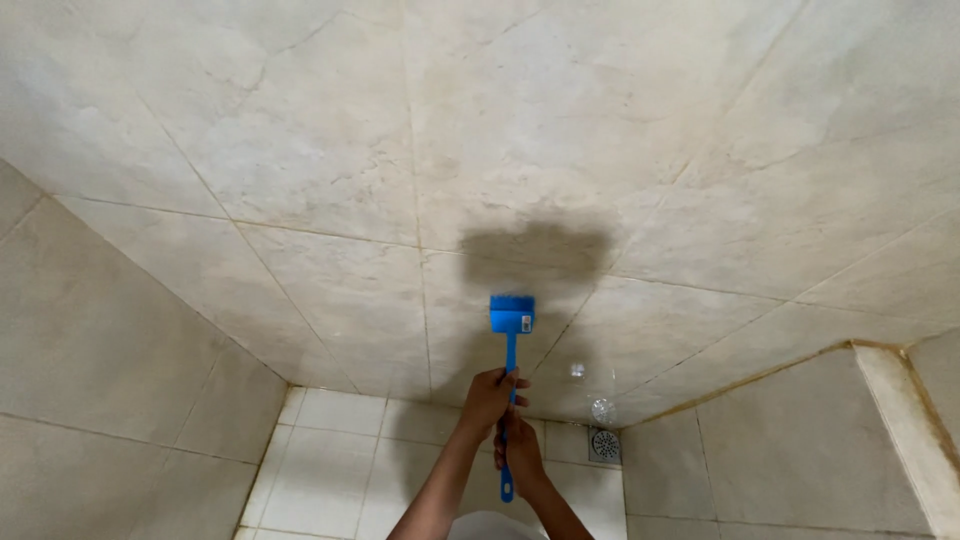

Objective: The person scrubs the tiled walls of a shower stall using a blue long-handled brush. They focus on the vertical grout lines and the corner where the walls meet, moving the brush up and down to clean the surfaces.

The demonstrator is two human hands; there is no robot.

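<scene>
A blue long-handled scrub brush (511, 318) presses its head against the beige tiled wall (330, 150), casting a dark shadow just above it. My left hand (489, 397) grips the handle about halfway up. My right hand (521, 452) grips the handle lower down, near its end, which pokes out below the fingers. Both forearms come up from the bottom edge of the view.
White floor tiles (330, 470) lie below, with a round metal drain (605, 445) in the corner to the right of my hands. A side wall (100, 380) stands at the left and a low tiled ledge (800, 450) at the right.
</scene>
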